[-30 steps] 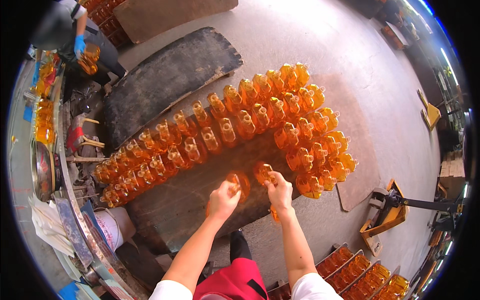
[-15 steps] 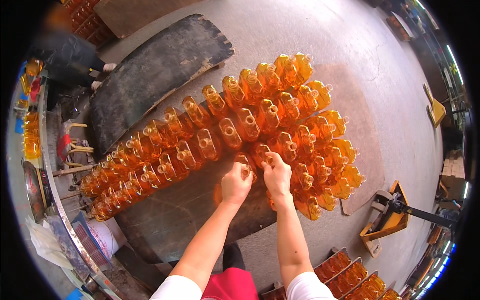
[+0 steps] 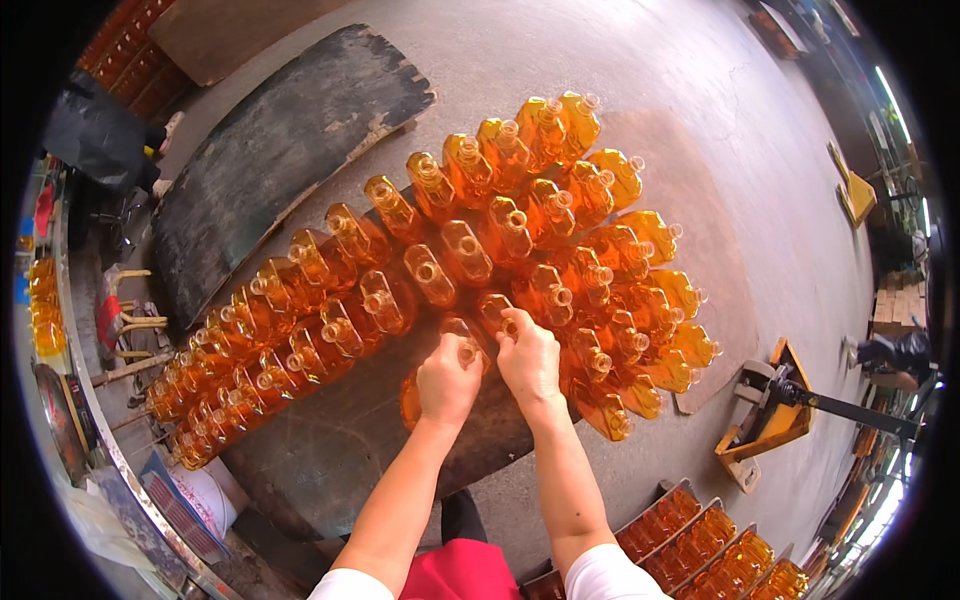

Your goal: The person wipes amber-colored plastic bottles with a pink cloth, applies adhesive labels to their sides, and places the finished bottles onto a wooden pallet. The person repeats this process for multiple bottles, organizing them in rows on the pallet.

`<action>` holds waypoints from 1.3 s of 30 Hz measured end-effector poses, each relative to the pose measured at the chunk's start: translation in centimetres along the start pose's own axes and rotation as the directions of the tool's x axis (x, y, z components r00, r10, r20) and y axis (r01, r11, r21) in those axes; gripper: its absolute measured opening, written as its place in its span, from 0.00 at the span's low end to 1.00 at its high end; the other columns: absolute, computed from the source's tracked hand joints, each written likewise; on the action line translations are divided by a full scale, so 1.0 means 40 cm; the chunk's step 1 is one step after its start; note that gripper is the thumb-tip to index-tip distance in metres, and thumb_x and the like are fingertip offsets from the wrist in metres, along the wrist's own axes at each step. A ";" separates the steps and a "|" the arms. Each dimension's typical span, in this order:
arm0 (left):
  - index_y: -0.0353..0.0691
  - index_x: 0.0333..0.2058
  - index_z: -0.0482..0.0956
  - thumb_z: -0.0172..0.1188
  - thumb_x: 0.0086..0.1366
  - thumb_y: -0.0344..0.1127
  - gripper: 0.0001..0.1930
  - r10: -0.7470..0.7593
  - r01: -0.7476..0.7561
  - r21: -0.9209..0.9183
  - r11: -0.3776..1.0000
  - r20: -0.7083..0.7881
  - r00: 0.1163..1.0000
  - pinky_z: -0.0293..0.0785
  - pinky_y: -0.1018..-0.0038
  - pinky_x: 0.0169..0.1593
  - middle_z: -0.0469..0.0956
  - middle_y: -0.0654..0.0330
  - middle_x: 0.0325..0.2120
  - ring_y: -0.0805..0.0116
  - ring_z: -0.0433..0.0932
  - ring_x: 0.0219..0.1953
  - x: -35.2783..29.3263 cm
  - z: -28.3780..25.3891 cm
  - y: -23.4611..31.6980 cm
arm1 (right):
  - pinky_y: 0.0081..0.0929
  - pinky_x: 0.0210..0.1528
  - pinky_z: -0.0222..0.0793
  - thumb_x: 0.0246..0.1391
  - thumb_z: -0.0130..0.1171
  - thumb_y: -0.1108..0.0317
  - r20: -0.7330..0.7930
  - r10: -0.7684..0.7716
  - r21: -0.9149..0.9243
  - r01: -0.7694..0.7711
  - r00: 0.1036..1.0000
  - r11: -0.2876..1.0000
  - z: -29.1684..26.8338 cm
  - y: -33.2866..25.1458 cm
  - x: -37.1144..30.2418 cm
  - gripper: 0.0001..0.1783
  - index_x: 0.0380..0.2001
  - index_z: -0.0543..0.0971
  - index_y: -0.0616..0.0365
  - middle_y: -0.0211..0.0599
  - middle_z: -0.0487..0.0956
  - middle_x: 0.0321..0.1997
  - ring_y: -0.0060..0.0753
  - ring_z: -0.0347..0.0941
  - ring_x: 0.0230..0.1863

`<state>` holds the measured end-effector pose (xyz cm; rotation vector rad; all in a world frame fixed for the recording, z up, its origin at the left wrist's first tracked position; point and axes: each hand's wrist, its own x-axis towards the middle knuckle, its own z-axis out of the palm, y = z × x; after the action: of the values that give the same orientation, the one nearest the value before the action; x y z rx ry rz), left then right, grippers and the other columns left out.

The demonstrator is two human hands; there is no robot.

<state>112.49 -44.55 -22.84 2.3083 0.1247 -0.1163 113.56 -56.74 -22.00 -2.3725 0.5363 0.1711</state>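
My left hand (image 3: 446, 382) is closed round the neck of an amber glass bottle (image 3: 455, 327) at the near edge of a large group. Beside it, my right hand (image 3: 530, 360) grips the neck of another amber bottle (image 3: 491, 304). Both bottles are upright, their lower parts partly hidden by my hands and neighbouring bottles. Rows of similar open-necked amber bottles (image 3: 383, 302) run off to the left. More bottles (image 3: 625, 255) stand packed together on the right. They all stand on a dark, worn board (image 3: 320, 465).
A second dark board (image 3: 290, 130) lies at the far left, near a person (image 3: 105, 130) in dark clothing. On the right is a yellow pallet jack (image 3: 770, 400) with a black handle. Crates of amber bottles (image 3: 700, 545) sit at the near right. A white bucket (image 3: 205, 495) stands at the left.
The whole view has shifted, moving the bottles slightly left in the picture. Both hands keep hold of the same bottle necks. Part of another person now shows at the far right.
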 end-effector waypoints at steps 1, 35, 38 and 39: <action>0.39 0.31 0.75 0.68 0.51 0.33 0.12 0.007 -0.007 0.001 1.000 0.010 1.000 0.77 0.63 0.31 0.81 0.51 0.23 0.52 0.82 0.28 0.003 0.003 -0.002 | 0.44 0.37 0.73 0.49 0.62 0.71 -0.032 -0.011 -0.010 0.011 0.999 1.000 0.005 0.004 -0.002 0.15 0.43 0.78 0.55 0.53 0.80 0.27 0.56 0.78 0.33; 0.36 0.28 0.71 0.49 0.71 0.32 0.11 -0.253 -0.207 -0.761 0.615 -0.439 0.862 0.55 0.84 0.19 0.73 0.62 0.23 0.84 0.62 0.15 -0.104 -0.140 -0.258 | 0.21 0.18 0.57 0.45 0.69 0.64 0.147 -0.672 0.616 0.464 0.726 0.637 0.225 -0.118 -0.108 0.16 0.18 0.72 0.59 0.31 0.69 0.14 0.24 0.62 0.14; 0.37 0.27 0.71 0.49 0.70 0.31 0.11 -0.309 -0.142 -0.782 0.606 -0.397 0.864 0.56 0.84 0.19 0.72 0.66 0.20 0.85 0.63 0.16 -0.096 -0.137 -0.263 | 0.20 0.19 0.57 0.45 0.70 0.62 0.158 -0.655 0.639 0.429 0.739 0.638 0.235 -0.113 -0.092 0.17 0.18 0.72 0.59 0.30 0.68 0.14 0.22 0.62 0.15; 0.37 0.26 0.71 0.49 0.70 0.31 0.11 -0.327 -0.115 -0.782 0.612 -0.383 0.864 0.56 0.84 0.19 0.72 0.66 0.20 0.85 0.63 0.16 -0.091 -0.139 -0.259 | 0.20 0.19 0.57 0.45 0.70 0.62 0.175 -0.654 0.640 0.419 0.736 0.644 0.234 -0.113 -0.087 0.17 0.18 0.72 0.58 0.30 0.69 0.14 0.22 0.62 0.15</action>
<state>107.81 -33.68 -26.19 1.3658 0.4865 0.4153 112.50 -46.39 -25.43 -1.7287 -0.3287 0.1725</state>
